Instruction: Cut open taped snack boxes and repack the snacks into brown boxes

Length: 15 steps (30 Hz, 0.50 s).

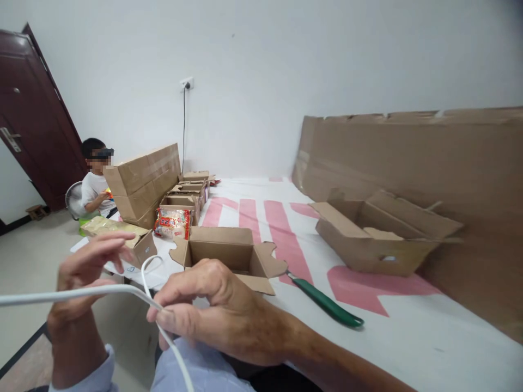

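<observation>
My right hand (220,310) pinches a white cord (106,289) between thumb and forefinger. From that pinch the cord runs off to the left edge, curls up in a small loop and also hangs down towards my lap. My left hand (87,277) is raised at the left, its fingers stretched and apart from the thumb. The cord passes in front of its thumb, and nothing shows in its grip. Just beyond my right hand stands an open cardboard box (223,239) with its flaps spread. A green-handled tool (327,302) lies beside it, its far end partly hidden by a flap.
A second open box (376,239) sits to the right, before a large cardboard sheet (408,158). At the left are stacked cartons (143,179), a red-and-white packet (172,223) and several small open boxes (190,190). Behind the cartons sits another person (96,185).
</observation>
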### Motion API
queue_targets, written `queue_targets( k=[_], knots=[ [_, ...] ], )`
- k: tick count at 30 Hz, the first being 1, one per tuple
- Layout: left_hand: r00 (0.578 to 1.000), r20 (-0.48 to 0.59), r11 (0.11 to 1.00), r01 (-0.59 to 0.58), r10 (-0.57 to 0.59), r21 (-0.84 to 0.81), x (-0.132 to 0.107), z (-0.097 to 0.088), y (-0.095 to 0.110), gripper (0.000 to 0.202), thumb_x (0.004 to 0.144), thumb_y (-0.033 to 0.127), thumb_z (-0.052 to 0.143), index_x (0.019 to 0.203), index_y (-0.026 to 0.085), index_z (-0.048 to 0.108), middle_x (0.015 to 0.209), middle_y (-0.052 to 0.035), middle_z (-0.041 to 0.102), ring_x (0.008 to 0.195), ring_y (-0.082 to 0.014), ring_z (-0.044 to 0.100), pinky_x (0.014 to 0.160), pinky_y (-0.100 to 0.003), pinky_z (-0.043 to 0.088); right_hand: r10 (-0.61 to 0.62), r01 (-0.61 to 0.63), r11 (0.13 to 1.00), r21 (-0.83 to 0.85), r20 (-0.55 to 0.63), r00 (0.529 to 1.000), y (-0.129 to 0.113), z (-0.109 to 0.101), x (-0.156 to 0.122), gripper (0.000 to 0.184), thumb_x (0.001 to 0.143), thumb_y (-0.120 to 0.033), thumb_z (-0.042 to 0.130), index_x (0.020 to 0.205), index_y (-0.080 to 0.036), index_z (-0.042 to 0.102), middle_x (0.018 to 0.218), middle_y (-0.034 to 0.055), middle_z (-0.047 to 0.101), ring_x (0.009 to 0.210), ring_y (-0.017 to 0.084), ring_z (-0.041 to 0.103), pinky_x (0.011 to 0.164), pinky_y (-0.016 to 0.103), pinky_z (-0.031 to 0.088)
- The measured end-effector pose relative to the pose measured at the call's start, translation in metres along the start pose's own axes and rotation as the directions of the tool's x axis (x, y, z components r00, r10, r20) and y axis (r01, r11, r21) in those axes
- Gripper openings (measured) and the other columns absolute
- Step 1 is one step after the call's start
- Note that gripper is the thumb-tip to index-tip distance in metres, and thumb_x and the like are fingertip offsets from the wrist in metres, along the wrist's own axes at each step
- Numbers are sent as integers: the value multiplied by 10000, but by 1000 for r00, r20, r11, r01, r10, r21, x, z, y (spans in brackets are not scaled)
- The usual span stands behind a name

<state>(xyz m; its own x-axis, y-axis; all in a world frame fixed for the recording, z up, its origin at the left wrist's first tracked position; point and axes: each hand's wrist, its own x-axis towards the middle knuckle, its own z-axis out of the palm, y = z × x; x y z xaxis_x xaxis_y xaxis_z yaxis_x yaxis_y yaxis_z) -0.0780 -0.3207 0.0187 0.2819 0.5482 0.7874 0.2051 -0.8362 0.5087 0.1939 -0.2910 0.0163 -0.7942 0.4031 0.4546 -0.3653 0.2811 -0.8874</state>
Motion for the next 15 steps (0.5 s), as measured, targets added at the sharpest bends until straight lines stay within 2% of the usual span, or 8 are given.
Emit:
queue_targets(
  k=[1,3,5,7,10,12,15],
  knots=[
    [997,32,998,63,-63,13,6,7,-3,554,874,394,813,1379,186,720,1381,-222,681,864,-242,708,657,-322,596,23,-24,999,26,24,999,-1,-2,3,440,945,-538,700,840,-118,784,671,13,665,575,86,532,520,210,405],
    [986,102,991,133,-132,1,14,18,-8,565,868,432,834,1375,209,721,1320,-205,718,816,-211,701,685,-309,594,51,-54,997,46,66,997,-2,-7,10,364,931,-475,739,818,-130,773,648,-17,620,555,76,499,503,208,374],
    [978,162,992,128,-128,11,20,26,-13,441,867,466,829,1202,179,807,1088,-166,792,774,-211,702,700,-309,587,32,-34,999,24,77,996,-3,-13,19,266,923,-378,755,803,-142,768,641,-35,584,576,78,488,529,216,374],
    [974,197,994,109,-109,10,25,31,-17,341,874,490,812,928,155,842,843,-120,788,725,-221,704,679,-307,576,-15,16,1000,-8,67,998,-4,-19,27,222,911,-326,755,775,-150,757,658,-36,571,634,92,494,591,235,400],
    [976,167,988,151,-143,-32,32,36,-20,510,848,625,779,676,146,752,629,-60,692,564,-176,622,541,-266,506,-41,43,999,-31,49,998,-7,-26,36,229,890,-328,766,742,-156,732,720,-19,594,705,112,513,661,267,429],
    [973,142,980,192,-184,-52,33,39,-22,596,804,717,764,628,151,700,562,-26,620,493,-140,535,469,-246,438,-47,48,998,-28,51,998,-9,-27,39,243,889,-340,772,737,-157,720,750,-12,610,723,117,526,681,278,439],
    [967,97,965,244,-235,-94,31,41,-28,647,723,796,772,610,168,663,545,4,568,475,-128,492,446,-251,414,-71,70,997,12,69,995,-13,-25,41,313,896,-419,775,735,-157,716,751,-9,622,741,121,550,707,287,462]
  ],
)
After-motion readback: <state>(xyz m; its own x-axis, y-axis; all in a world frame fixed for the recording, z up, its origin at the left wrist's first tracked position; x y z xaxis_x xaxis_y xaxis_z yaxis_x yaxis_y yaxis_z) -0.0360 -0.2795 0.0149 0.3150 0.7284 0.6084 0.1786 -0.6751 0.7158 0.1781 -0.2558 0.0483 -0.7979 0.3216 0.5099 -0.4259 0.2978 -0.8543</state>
